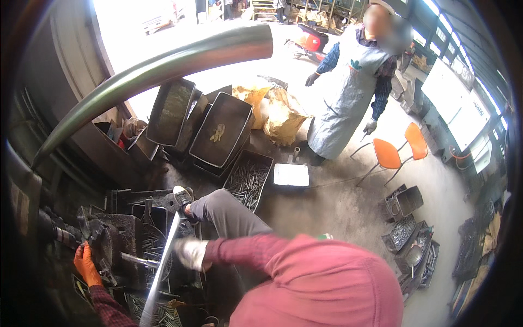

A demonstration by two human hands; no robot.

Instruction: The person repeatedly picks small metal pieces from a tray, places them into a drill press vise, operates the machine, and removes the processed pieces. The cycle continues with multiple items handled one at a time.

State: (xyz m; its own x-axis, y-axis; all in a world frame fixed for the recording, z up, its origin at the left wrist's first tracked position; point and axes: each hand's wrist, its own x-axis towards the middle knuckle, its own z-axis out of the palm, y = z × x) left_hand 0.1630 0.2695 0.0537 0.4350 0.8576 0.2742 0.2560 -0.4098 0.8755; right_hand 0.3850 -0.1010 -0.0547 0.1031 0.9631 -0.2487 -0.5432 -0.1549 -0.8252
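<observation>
My left hand point(87, 266), in an orange glove, reaches up to the dark machine head point(93, 234) at the left. Its fingertips are pinched together against the metal there, and what they hold is too small to make out. My right hand point(190, 253), in a whitish glove, is smeared by motion, so its fingers cannot be read. It hovers right of a long bright metal bar point(161, 270) that runs slantwise up from the lower edge. A shorter metal rod point(139, 260) sticks out of the machine between my hands. Loose metal pins point(155, 312) lie in a bin below.
A thick curved metal tube point(163, 68) arches across the upper left. Beyond it stand dark metal bins point(223, 131), one holding yellowish gloves, and a bin of metal pins point(248, 182). A person in a grey apron point(346, 92) stands near an orange chair point(388, 153). Parts trays point(403, 234) sit right.
</observation>
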